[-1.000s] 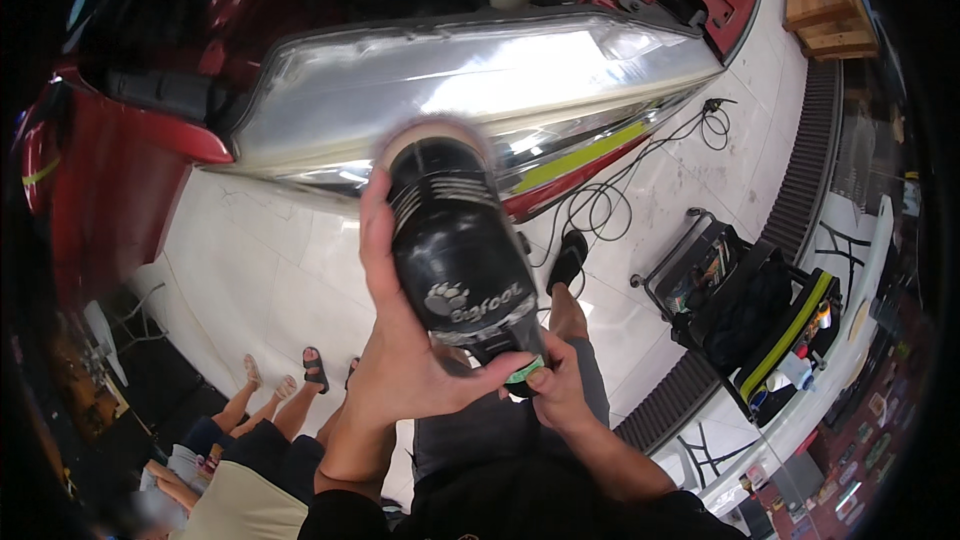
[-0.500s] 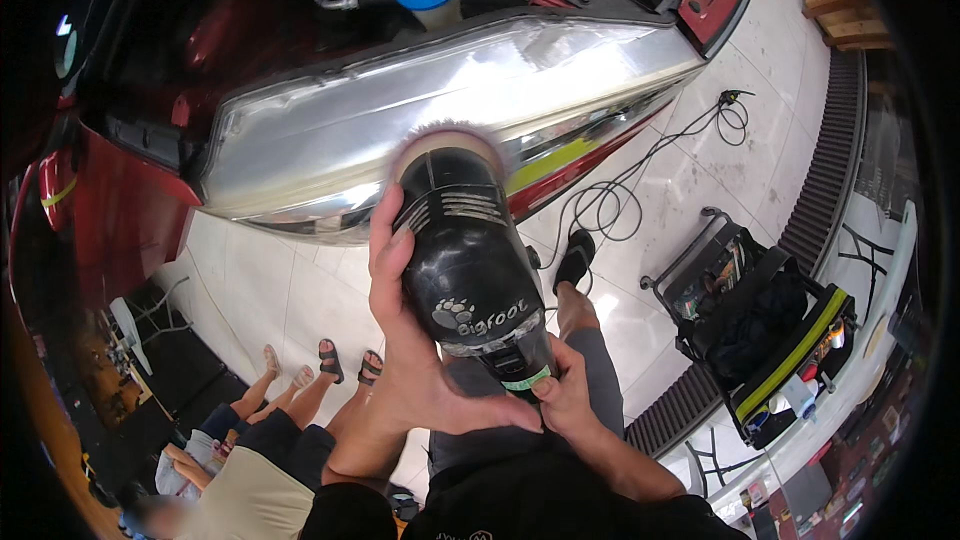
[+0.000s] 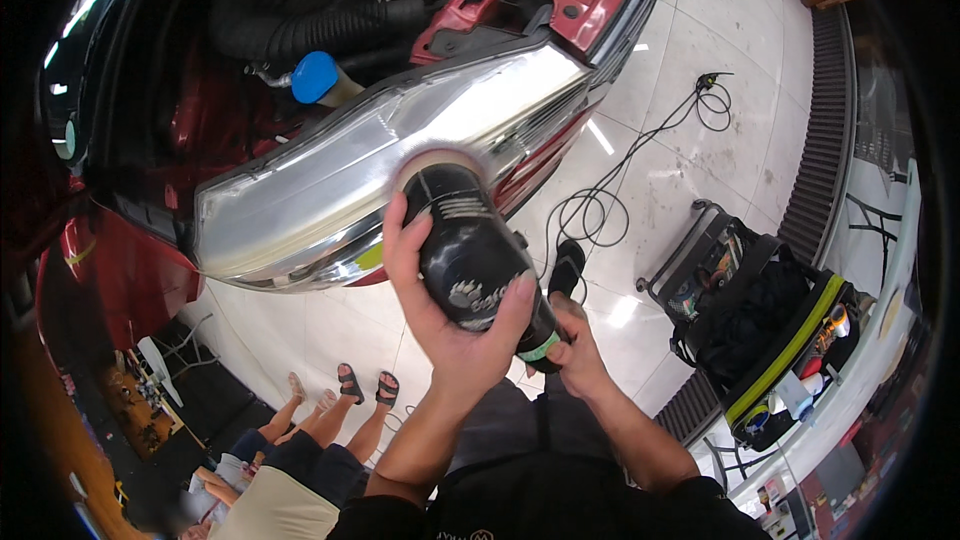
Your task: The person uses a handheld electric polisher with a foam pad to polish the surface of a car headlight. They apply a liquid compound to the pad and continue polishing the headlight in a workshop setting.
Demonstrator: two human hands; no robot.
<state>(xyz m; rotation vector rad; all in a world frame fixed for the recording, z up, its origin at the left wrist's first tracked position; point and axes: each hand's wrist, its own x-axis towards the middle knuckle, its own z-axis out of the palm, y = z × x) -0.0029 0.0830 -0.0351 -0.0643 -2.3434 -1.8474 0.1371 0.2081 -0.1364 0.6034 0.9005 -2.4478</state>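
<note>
A black polisher [image 3: 455, 250] is held between both my hands, its round pad [image 3: 437, 160] against the clear headlight [image 3: 300, 210] of a red car. My left hand [image 3: 450, 345] is wrapped round the polisher's body from the left, fingers along its side and thumb over the top. Lower down, my right hand [image 3: 583, 355] grips the narrow handle end beside a green label. The polisher's body hides most of the pad's face. The headlight's lens is shiny, with bright reflections across it.
Above the headlight lies the open engine bay with a blue cap [image 3: 315, 77]. A black cable [image 3: 590, 210] coils on the tiled floor at right, near a tool bag [image 3: 760, 330] holding several items. People with sandalled feet [image 3: 350, 382] are at lower left.
My view has turned, showing more of the engine bay. The polisher has moved along the headlight toward its right end. My left thumb has come up over the polisher's body.
</note>
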